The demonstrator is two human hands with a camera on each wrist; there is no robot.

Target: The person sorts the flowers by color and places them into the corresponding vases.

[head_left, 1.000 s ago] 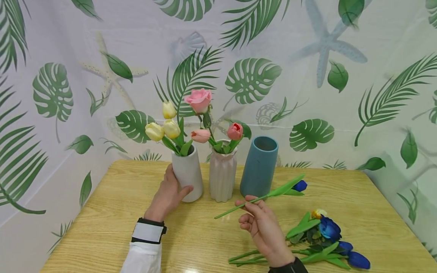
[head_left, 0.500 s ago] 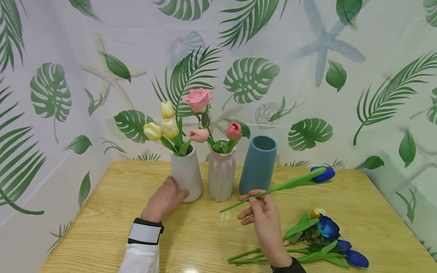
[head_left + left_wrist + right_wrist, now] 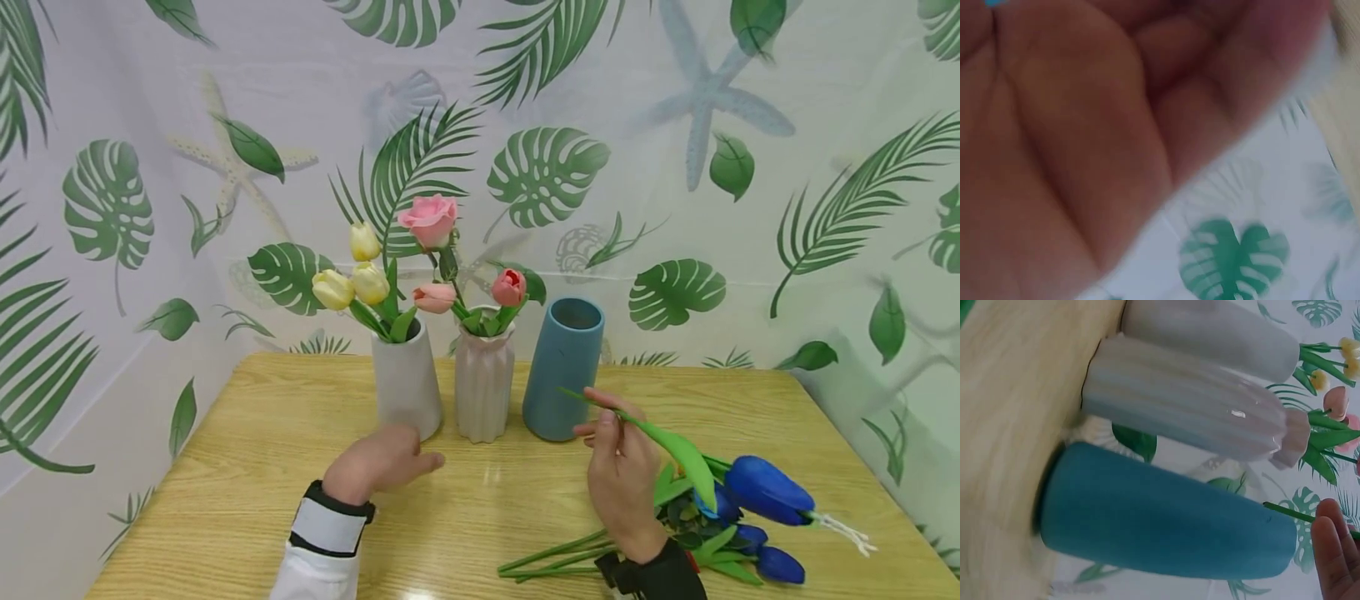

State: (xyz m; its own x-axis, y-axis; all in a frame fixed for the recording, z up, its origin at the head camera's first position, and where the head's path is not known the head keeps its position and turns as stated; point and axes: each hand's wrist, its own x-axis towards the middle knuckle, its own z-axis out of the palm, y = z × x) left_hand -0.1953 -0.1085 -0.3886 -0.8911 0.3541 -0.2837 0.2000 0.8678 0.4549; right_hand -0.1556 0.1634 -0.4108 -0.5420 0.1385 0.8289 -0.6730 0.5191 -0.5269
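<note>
My right hand (image 3: pixel 622 479) pinches the green stem of a blue tulip (image 3: pixel 768 490) between thumb and fingers. The bloom tilts down to the right, with thin white strands at its tip. In the head view, the stem's end overlaps the blue vase (image 3: pixel 566 371); in the right wrist view, the stem (image 3: pixel 1288 512) appears near that vase's mouth. Just in front of the white vase (image 3: pixel 407 379), my left hand (image 3: pixel 378 462) holds nothing, thumb extended rightward. The left wrist view shows its palm (image 3: pixel 1066 137) blurred and close.
Cream tulips (image 3: pixel 371 283) stand in the white vase. The ribbed vase (image 3: pixel 483 387) between the others bears a pink rose (image 3: pixel 429 222) and pinkish tulips. Several blue flowers (image 3: pixel 780 565) lie at the right, partly behind my right hand. A leaf-patterned cloth (image 3: pixel 465 67) hangs behind the table.
My left hand has let go of the white vase and drawn back toward me. My right hand has moved right, swinging the tulip's bloom downward and its stem end up toward the blue vase.
</note>
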